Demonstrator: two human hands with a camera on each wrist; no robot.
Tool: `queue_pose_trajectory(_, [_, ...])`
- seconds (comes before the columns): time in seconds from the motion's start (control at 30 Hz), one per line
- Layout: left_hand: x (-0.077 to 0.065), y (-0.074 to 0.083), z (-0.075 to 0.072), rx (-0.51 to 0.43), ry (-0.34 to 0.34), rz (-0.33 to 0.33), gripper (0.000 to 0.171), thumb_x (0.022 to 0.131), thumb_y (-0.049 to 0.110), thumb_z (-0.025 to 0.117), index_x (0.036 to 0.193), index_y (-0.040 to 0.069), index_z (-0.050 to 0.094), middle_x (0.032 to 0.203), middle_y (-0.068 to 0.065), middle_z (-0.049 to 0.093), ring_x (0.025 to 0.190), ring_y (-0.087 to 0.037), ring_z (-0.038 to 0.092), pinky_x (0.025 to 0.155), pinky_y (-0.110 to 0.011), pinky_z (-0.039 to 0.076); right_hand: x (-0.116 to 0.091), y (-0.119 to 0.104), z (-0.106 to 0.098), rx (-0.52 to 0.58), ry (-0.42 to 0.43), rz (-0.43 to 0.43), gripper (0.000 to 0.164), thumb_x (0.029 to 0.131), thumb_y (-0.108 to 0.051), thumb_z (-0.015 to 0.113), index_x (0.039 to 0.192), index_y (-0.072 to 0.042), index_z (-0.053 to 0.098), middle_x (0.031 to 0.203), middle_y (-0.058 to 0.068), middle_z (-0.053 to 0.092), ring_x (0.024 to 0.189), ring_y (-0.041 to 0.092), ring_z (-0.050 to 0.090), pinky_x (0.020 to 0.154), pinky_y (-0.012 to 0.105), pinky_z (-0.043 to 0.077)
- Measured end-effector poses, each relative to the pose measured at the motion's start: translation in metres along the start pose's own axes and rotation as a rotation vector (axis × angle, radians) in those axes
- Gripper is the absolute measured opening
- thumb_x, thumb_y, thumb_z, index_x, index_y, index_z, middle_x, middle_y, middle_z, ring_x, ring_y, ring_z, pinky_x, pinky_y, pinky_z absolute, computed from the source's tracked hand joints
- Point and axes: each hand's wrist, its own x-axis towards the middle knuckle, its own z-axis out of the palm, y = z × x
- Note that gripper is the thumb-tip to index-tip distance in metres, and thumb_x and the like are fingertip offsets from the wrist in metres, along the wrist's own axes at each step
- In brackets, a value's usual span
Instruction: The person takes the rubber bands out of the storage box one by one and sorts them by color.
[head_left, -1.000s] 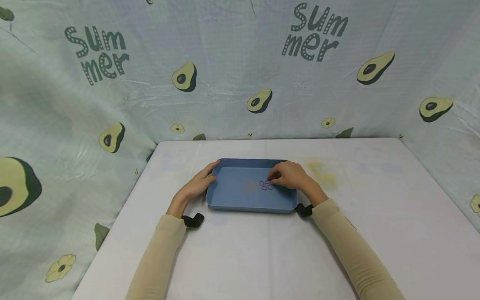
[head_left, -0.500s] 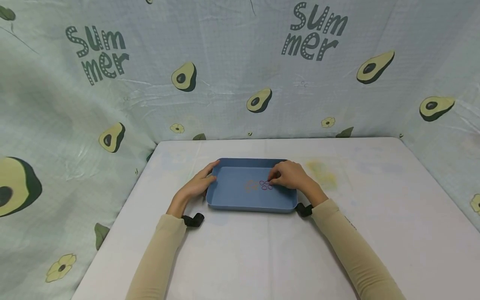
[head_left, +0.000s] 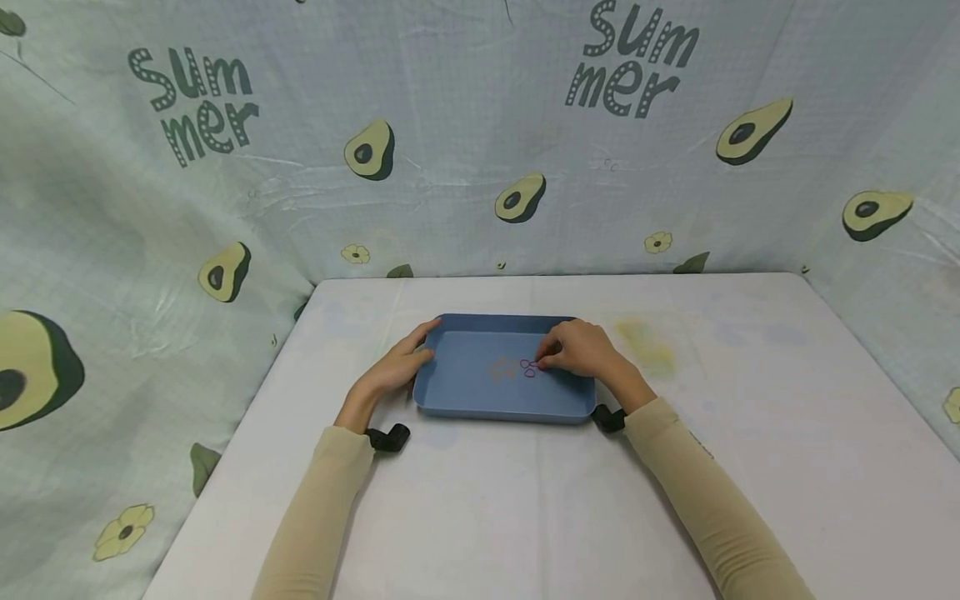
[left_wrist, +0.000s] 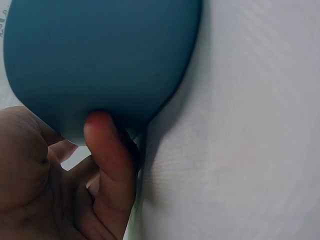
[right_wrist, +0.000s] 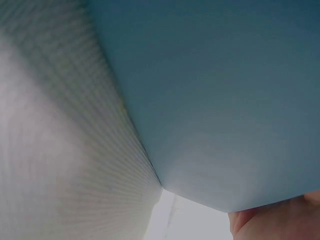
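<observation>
A shallow blue tray (head_left: 480, 404) lies on the table. At its left end my left hand (head_left: 393, 368) holds the rim, with thumb and fingers at the wall; in the left wrist view a fingertip presses against the tray's outer side. My right hand (head_left: 581, 348) reaches over the right end, and its thumb and index finger pinch the edge of a small cluster of thin dark-red loops (head_left: 529, 373), like rubber bands. Left of these lie faint orange loops (head_left: 501, 370). The right wrist view shows mostly the tray's outer wall (right_wrist: 210, 110), hiding the fingertips.
The white-covered table (head_left: 480, 500) surrounds the tray and bears a yellowish stain (head_left: 647, 346) to its right. A cloth printed with avocados (head_left: 521, 198) hangs behind and at the sides. Black wrist mounts (head_left: 388, 438) sit close to the tray's front corners.
The dark-red loops at my right fingertips have altered: four separate loops showed before, and fewer show now beside the pinch. My left hand and the tray stay in place.
</observation>
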Motion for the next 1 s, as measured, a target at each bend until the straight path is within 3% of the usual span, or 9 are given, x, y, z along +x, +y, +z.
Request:
queue_pose_trajectory(0.23, [-0.0001, 0.001, -0.0006, -0.005, -0.001, 0.001, 0.058, 0.102, 0.014, 0.038, 0.155, 0.026, 0.019, 0.162, -0.013, 0.009, 0.148, -0.038, 0.01, 0.104, -0.052, 0.033, -0.0003, -0.0009, -0.0024, -0.016, -0.005, -0.001, 0.003, 0.084, -0.033, 0.074, 0.085, -0.031, 0.077, 0.089, -0.01, 0.072, 0.077, 0.008, 0.063, 0.066, 0.033, 0.05])
queue_pose_trajectory(0.43, [-0.0002, -0.0006, -0.0015, -0.028, -0.006, -0.015, 0.058, 0.102, 0.016, 0.039, 0.155, 0.029, 0.019, 0.162, -0.013, 0.008, 0.147, -0.036, 0.015, 0.075, -0.04, 0.046, 0.0018, -0.003, -0.0021, -0.062, -0.04, 0.019, 0.005, 0.086, -0.034, 0.072, 0.085, -0.031, 0.075, 0.086, -0.011, 0.071, 0.074, 0.008, 0.061, 0.062, 0.029, 0.047])
queue_pose_trajectory(0.53, [-0.0005, -0.0001, -0.0017, -0.033, -0.005, -0.006, 0.058, 0.102, 0.016, 0.04, 0.155, 0.028, 0.02, 0.162, -0.013, 0.008, 0.147, -0.037, 0.013, 0.087, -0.046, 0.046, 0.0025, -0.0032, -0.0024, -0.068, -0.056, 0.015, 0.005, 0.087, -0.034, 0.071, 0.085, -0.03, 0.074, 0.087, -0.011, 0.07, 0.074, 0.008, 0.061, 0.062, 0.029, 0.048])
queue_pose_trajectory(0.63, [-0.0012, 0.0008, -0.0019, -0.025, -0.004, -0.005, 0.058, 0.101, 0.016, 0.04, 0.155, 0.027, 0.019, 0.162, -0.012, 0.008, 0.148, -0.037, 0.009, 0.107, -0.052, 0.03, 0.0021, -0.0043, -0.0045, -0.05, -0.062, 0.018, 0.006, 0.087, -0.034, 0.071, 0.085, -0.029, 0.074, 0.087, -0.009, 0.07, 0.072, 0.008, 0.06, 0.06, 0.028, 0.048])
queue_pose_trajectory(0.9, [-0.0001, 0.001, -0.002, -0.028, -0.008, 0.002, 0.059, 0.101, 0.014, 0.04, 0.155, 0.026, 0.019, 0.162, -0.014, 0.009, 0.148, -0.038, 0.007, 0.111, -0.056, 0.024, 0.0009, -0.0055, -0.0088, 0.056, -0.051, 0.019, 0.007, 0.087, -0.029, 0.071, 0.085, -0.024, 0.074, 0.085, -0.006, 0.07, 0.064, 0.009, 0.058, 0.055, 0.027, 0.046])
queue_pose_trajectory(1.0, [0.0003, 0.0001, -0.002, -0.024, -0.01, 0.006, 0.058, 0.101, 0.015, 0.039, 0.155, 0.026, 0.019, 0.162, -0.016, 0.009, 0.148, -0.038, 0.008, 0.103, -0.051, 0.035, 0.0002, -0.0045, -0.0091, 0.079, -0.042, 0.005, 0.007, 0.087, -0.029, 0.072, 0.086, -0.023, 0.074, 0.084, -0.005, 0.07, 0.066, 0.009, 0.059, 0.056, 0.027, 0.047])
